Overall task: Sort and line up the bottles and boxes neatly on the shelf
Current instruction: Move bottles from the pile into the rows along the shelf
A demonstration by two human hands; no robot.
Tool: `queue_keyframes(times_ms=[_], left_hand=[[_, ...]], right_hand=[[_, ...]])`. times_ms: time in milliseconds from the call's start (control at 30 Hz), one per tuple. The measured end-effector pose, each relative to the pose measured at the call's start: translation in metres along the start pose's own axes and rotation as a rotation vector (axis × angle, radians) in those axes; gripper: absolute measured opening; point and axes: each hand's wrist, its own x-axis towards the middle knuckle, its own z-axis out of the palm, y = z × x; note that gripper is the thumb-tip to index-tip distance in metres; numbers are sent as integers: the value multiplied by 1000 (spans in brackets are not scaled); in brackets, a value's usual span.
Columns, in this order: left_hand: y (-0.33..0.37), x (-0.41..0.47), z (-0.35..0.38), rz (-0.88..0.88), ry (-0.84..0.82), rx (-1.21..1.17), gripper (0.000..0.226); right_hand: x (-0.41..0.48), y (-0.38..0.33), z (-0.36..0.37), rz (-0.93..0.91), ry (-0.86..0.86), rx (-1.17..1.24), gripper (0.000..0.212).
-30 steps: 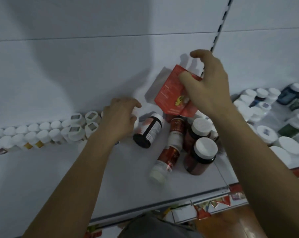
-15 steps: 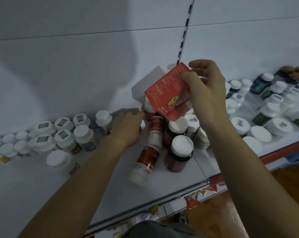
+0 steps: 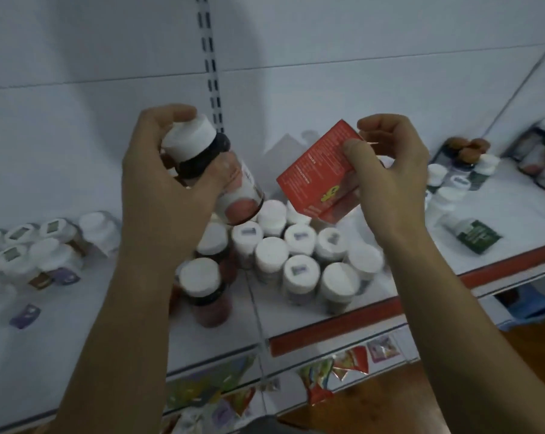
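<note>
Head camera is showing me holding both items up above the shelf (image 3: 337, 311). On the left, my left hand (image 3: 171, 195) is wrapping tight around a tilted dark bottle (image 3: 215, 170). On the right, my right hand (image 3: 390, 180) is pinching the red box (image 3: 318, 177). I should be righting the bottle before lowering it beside the white-capped bottles (image 3: 296, 255), without toppling any.

Lighting is dim and bluish throughout. A broad soft shadow falls on the back wall (image 3: 77, 73) at upper centre; sharper shadows of the box (image 3: 321, 177) lie on the wall behind it. No glare noted. Bottles (image 3: 30, 245) at left and far right are smeared by motion blur. Wide-angle distortion bends the shelf edge (image 3: 343, 324) and the upright (image 3: 210, 67).
</note>
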Motion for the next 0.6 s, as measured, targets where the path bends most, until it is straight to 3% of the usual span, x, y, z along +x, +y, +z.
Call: queue_keyframes(times_ms=[167, 400, 600], left_hand=[[50, -39, 120, 67, -18, -42, 46], [128, -59, 328, 110, -370, -180, 44], [166, -69, 479, 125, -564, -215, 46]], right_hand=[[43, 41, -140, 18, 124, -61, 21], [78, 105, -337, 111, 354, -325, 21], [102, 167, -461, 170, 503, -426, 24]])
